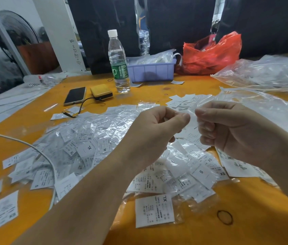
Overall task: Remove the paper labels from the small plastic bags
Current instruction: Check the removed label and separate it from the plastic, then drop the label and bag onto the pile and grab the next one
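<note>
Head view: thumb and forefinger of the left hand point(159, 128) pinch one edge of a small clear plastic bag point(192, 119), and the right hand point(228, 128) pinches the opposite edge, its other fingers curled into the palm. Whether the held bag contains a label is hard to make out (the film is nearly invisible). Below the hands lies a pile of bagged labels point(90, 144) marked XL, M, S and XS, spread over the orange table point(245, 227). Farther back stand a water bottle point(118, 61), a phone point(75, 95) and a purple tray point(152, 70).
</note>
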The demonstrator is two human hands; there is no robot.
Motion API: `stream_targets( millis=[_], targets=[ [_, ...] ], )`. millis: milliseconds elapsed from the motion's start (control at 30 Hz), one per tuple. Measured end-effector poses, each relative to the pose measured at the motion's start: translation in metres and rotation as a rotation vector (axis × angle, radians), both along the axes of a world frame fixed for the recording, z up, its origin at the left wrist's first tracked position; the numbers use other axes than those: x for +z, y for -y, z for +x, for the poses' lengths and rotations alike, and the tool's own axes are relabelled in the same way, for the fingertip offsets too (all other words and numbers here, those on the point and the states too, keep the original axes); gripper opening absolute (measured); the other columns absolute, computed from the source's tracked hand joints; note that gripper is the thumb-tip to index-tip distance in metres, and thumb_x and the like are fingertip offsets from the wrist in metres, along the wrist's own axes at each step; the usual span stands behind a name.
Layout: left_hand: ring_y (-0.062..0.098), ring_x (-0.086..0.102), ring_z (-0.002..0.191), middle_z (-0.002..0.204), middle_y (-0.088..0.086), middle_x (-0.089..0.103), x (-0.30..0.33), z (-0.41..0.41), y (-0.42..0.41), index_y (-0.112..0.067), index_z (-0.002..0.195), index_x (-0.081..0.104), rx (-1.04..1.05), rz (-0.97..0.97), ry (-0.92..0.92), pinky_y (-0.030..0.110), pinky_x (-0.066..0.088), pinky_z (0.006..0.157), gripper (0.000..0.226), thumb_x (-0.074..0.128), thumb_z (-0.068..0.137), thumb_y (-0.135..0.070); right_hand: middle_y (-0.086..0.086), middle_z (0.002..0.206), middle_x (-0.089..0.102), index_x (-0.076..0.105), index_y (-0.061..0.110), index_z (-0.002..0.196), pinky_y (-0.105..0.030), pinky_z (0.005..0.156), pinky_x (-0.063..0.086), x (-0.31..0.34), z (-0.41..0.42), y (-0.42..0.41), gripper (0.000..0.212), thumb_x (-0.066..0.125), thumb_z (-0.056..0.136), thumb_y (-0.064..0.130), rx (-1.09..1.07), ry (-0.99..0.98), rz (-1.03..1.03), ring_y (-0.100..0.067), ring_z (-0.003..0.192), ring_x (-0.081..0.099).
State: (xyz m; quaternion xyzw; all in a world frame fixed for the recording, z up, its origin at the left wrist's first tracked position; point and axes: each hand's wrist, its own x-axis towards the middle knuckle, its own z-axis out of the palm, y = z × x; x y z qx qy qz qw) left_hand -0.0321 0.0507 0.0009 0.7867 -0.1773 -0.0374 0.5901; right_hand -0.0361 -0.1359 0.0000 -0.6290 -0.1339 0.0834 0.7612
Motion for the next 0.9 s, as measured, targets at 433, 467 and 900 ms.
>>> stream_targets(
  millis=[433,467,900],
  targets=[
    [0.007,0.054,0.058,0.064,-0.005,0.062,0.0013,-0.004,0.0015,-0.018,0.078,0.068,-0.008,0.041,0.169,0.019,0.044,0.053,0.014,0.074,0.086,-0.029,-0.005,0.069,0.061,0.069,0.011,0.081,-0.025,0.053,0.051,-0.004,0.0012,-0.0002,0.017,0.078,0.068,0.015,0.145,-0.033,0.016,-0.014,0.056,0.056],
    [0.008,0.053,0.058,0.063,-0.004,0.061,0.0011,-0.0041,0.0012,-0.017,0.079,0.068,-0.007,0.037,0.173,0.021,0.043,0.053,0.016,0.075,0.084,-0.03,-0.005,0.068,0.06,0.071,0.01,0.082,-0.024,0.052,0.049,-0.0047,0.0009,-0.0005,0.018,0.08,0.067,0.011,0.138,-0.025,-0.013,-0.013,0.055,0.054],
    [0.008,0.063,0.066,0.088,-0.004,0.075,-0.0006,-0.0006,0.0012,-0.022,0.145,0.037,-0.039,-0.032,0.087,0.023,0.044,0.064,0.055,0.061,0.095,-0.015,0.003,0.063,0.052,0.057,0.02,0.064,-0.02,0.047,0.042,0.0013,0.0009,0.0026,0.015,0.068,0.07,0.027,-0.122,-0.01,0.068,-0.01,0.053,0.045]
  ],
)
